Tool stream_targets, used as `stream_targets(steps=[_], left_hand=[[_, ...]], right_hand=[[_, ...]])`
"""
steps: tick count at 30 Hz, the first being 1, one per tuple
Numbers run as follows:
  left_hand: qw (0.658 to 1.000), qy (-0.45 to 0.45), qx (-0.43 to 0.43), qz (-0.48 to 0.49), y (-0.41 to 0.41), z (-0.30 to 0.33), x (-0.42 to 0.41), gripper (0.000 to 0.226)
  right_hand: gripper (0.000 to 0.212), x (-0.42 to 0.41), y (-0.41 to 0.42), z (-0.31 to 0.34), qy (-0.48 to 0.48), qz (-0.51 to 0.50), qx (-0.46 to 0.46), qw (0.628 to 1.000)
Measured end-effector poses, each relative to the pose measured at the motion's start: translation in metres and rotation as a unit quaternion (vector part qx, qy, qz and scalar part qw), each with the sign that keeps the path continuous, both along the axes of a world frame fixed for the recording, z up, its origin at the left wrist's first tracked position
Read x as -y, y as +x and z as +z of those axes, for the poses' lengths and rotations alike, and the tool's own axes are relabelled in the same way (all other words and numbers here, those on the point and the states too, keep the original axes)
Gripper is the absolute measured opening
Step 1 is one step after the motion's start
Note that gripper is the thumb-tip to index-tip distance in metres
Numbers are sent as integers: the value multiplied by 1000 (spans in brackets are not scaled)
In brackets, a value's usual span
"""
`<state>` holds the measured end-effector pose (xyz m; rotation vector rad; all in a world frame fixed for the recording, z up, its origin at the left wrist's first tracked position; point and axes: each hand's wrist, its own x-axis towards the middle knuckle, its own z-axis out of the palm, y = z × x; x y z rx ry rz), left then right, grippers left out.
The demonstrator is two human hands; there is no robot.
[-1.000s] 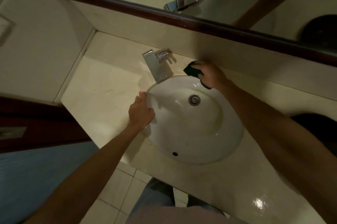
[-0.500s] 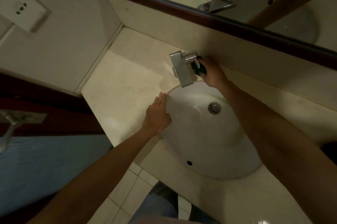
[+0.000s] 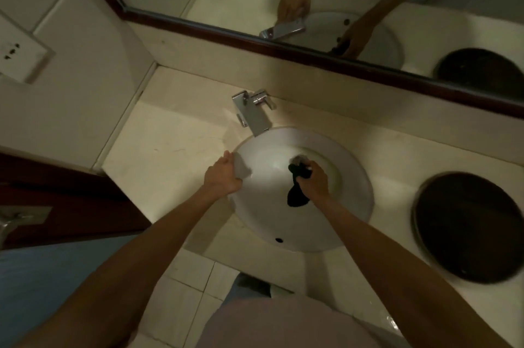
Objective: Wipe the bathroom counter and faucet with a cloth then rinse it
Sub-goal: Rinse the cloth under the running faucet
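A dark cloth (image 3: 297, 189) hangs bunched from my right hand (image 3: 314, 183), which grips it over the middle of the white basin (image 3: 354, 177), hiding the drain. My left hand (image 3: 224, 174) rests with its fingers on the basin's left rim, holding nothing. The chrome faucet (image 3: 253, 114) stands behind the basin on the cream counter (image 3: 170, 155), apart from both hands. No water is visibly running.
A round dark opening (image 3: 470, 225) is set in the counter right of the basin. A wood-framed mirror (image 3: 255, 36) runs along the back wall. A wall socket (image 3: 17, 53) sits at left, a dark door (image 3: 56, 197) with a handle below it.
My right hand has left the faucet and dropped with the cloth into the basin's middle. My left hand stays on the rim. The view has shifted so the dark opening shows.
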<state>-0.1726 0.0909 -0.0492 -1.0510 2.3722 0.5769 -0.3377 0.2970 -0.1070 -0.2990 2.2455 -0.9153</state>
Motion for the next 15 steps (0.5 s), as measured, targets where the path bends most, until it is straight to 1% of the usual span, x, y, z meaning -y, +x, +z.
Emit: stream_targets(steps=[1,2,4,5,6,7,9,10,11,13,15], left_hand=[[1000,-10,-14,-8,-3,7,-4,84],[998,-37,-45,-26,-7,15,-9,72],[980,-104,-138,-102,-21,37,-21,45],[966,-118,-187,-137,-31,50,-26,37],[954,-117,-225,-160,-42,63,-28,32],[945,-111,-255,-175,-56,75,-27,31],[930,-113,-285,-202,-87,91,-15,36],[927,-124,-279,-217,-104,95,-6,38],[927,-145,-251,-238,-122,96,4,38],[923,-214,-136,-288,-151,96,17,31],[903,-263,-23,-339,-168,99,22,25]], right_hand=[[44,-8,2,5,8,-68,53,996],[40,-14,4,14,5,-138,120,983],[35,-23,7,29,-41,-253,253,933],[33,-26,7,35,-67,-289,302,906],[33,-27,8,41,-88,-309,333,887],[34,-27,9,45,-104,-319,348,875],[39,-22,11,52,-118,-316,343,877],[40,-19,11,55,-125,-312,331,882],[41,-14,12,60,-135,-311,319,885],[41,-5,13,67,-149,-306,301,891],[39,2,15,69,-162,-304,295,891]])
